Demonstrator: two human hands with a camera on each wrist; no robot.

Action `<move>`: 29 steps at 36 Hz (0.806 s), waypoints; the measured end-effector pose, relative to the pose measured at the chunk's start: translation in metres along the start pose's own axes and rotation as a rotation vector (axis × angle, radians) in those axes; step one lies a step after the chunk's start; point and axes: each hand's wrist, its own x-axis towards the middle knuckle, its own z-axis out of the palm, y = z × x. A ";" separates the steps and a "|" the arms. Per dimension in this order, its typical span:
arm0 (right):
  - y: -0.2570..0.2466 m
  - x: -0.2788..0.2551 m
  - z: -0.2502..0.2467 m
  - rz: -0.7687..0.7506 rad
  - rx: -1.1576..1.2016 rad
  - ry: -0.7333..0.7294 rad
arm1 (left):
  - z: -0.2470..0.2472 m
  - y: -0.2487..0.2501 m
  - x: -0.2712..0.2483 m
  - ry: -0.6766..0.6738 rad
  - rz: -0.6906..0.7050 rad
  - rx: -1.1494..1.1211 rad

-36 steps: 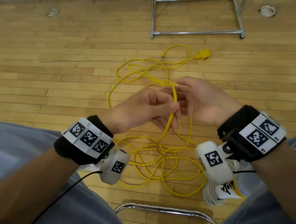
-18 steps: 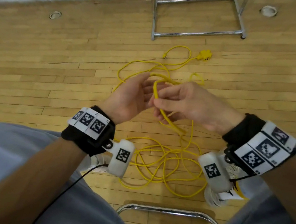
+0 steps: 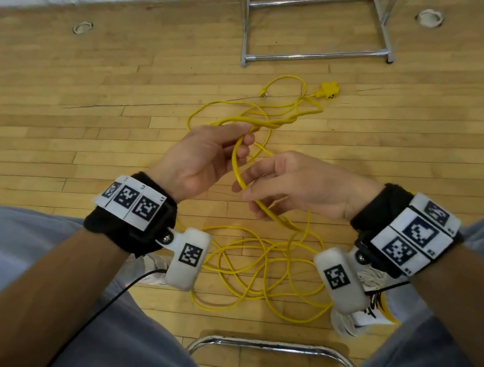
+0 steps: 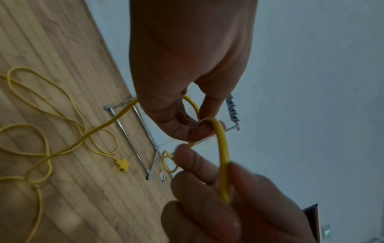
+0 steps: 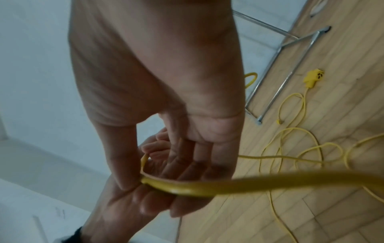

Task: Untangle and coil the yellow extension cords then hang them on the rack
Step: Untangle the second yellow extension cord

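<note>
The left hand [image 3: 203,158] has moved up and away from the person since half a second ago. It now pinches the yellow cord [image 3: 239,164] at the top of a short arc, and the twisted strands run on from its fingers [image 3: 236,129] toward the rack [image 3: 313,57]. That lengthens the held span between the hands, so I judge the person is drawing out slack to form or feed a coil loop; most of the untangling is not yet done.

The cord curves down from the left fingertips to the right hand [image 3: 300,185]. There the right fingers [image 3: 254,174] are curled on it, and it leaves under the palm.

Nearer the person than the rack, the remaining cord lies in loose loops on the floor [image 3: 56,111], with its plug end [image 3: 329,90] just in front of the rack's base.
</note>
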 end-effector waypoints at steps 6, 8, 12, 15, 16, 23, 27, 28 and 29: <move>-0.002 -0.001 0.001 -0.019 0.065 0.002 | -0.001 0.004 -0.006 -0.067 0.037 0.027; -0.003 -0.001 0.000 -0.008 0.077 -0.004 | -0.001 0.005 -0.007 -0.086 0.050 0.017; 0.000 0.001 -0.003 0.025 0.057 0.015 | -0.004 0.008 -0.010 -0.150 0.094 0.025; 0.002 0.006 -0.005 0.033 -0.008 0.084 | -0.005 0.009 -0.013 -0.190 0.120 0.044; 0.004 0.008 -0.005 0.023 -0.063 0.125 | -0.005 0.009 -0.013 -0.197 0.123 0.052; 0.009 0.009 -0.009 -0.038 -0.262 0.236 | 0.002 0.004 -0.016 -0.177 0.142 0.178; 0.006 0.008 -0.005 -0.146 -0.151 0.254 | 0.003 0.007 -0.016 -0.124 0.148 0.225; 0.004 0.007 -0.006 -0.176 -0.077 0.277 | 0.003 0.007 -0.016 -0.098 0.159 0.258; 0.002 0.006 -0.008 -0.209 0.002 0.298 | 0.003 0.006 -0.017 -0.074 0.170 0.294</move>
